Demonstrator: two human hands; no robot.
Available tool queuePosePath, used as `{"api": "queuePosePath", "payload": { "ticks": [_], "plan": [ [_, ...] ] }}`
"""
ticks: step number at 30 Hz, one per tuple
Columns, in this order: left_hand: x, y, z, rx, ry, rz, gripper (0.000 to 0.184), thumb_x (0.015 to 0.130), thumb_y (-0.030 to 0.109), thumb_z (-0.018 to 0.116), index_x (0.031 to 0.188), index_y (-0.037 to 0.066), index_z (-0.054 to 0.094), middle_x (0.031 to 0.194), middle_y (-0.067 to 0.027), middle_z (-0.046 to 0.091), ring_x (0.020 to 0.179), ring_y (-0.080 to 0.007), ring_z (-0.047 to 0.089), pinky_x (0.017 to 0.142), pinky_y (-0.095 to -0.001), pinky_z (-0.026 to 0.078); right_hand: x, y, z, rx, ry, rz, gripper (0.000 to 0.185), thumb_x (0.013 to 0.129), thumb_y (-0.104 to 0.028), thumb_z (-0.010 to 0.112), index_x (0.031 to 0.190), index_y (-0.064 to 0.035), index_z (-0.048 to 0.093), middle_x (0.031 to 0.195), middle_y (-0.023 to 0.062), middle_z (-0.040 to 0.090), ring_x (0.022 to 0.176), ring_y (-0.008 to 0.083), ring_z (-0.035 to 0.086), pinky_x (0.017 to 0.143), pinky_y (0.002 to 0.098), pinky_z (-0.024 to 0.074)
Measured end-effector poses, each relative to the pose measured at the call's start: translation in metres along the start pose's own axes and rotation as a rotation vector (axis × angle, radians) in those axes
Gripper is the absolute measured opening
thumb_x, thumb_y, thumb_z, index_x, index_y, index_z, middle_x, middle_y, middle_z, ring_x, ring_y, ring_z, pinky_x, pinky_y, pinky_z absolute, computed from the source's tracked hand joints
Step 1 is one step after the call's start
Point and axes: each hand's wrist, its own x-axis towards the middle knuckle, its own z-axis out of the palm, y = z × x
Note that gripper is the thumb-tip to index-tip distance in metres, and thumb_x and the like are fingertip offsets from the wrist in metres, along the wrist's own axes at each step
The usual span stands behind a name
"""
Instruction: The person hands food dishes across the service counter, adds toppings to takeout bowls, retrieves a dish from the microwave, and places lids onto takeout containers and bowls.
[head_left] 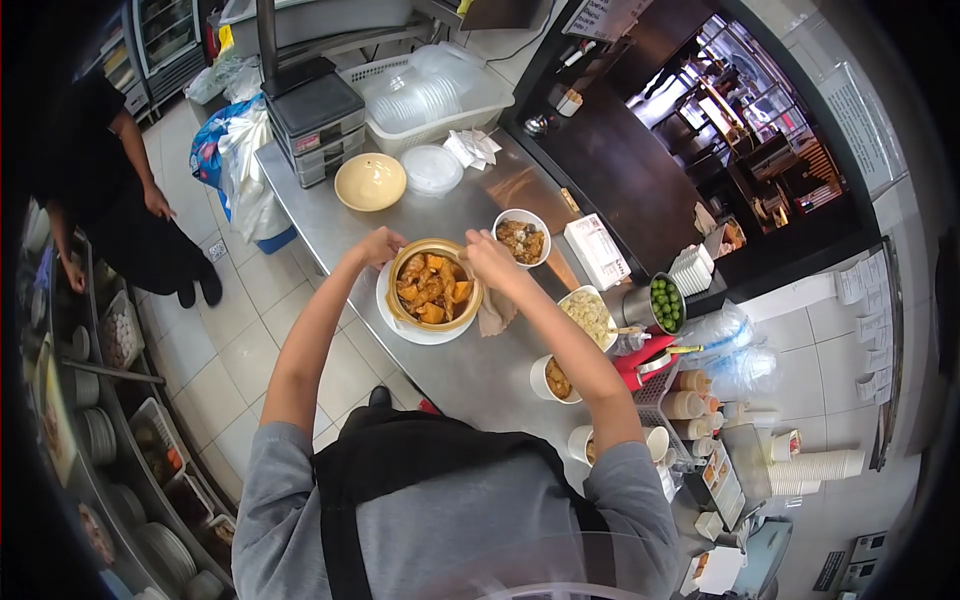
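Clay pot (pixel 473 307) of stew (pixel 431 287), over white plate (pixel 410 334), lies between my left hand (pixel 380 246) and right hand (pixel 490 257), slightly bodyward of both; round, no long axis, neither hand clearly nearer; fingers of both closed on far rim, one hand each side

In front of me I have one round, tan-coloured pot (pixel 443 327) with thick rim, standing upright and uncovered. Inside it I see chunky orange-brown food (pixel 432 288) in dark sauce. Below it is a round white plate (pixel 408 332), visible past its left and near edges.
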Motion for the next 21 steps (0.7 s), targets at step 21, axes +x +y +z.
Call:
{"api": "queuePosePath", "payload": {
  "ticks": [21],
  "plan": [
    [-0.097,-0.020,0.071,-0.331,0.320,-0.042,0.009,0.079,0.006,0.057,0.081,-0.003,0.057,0.064,-0.0099,0.059,0.052,-0.0180,0.061,0.046,-0.0283,0.053,-0.116,0.006,-0.020,0.811,-0.137,0.229,0.028,0.070,0.004,0.048,0.084,-0.0105,0.067,0.078,0.0077,0.052,0.079,0.0215,0.053,0.074,0.0298,0.0413]
  ]
}}
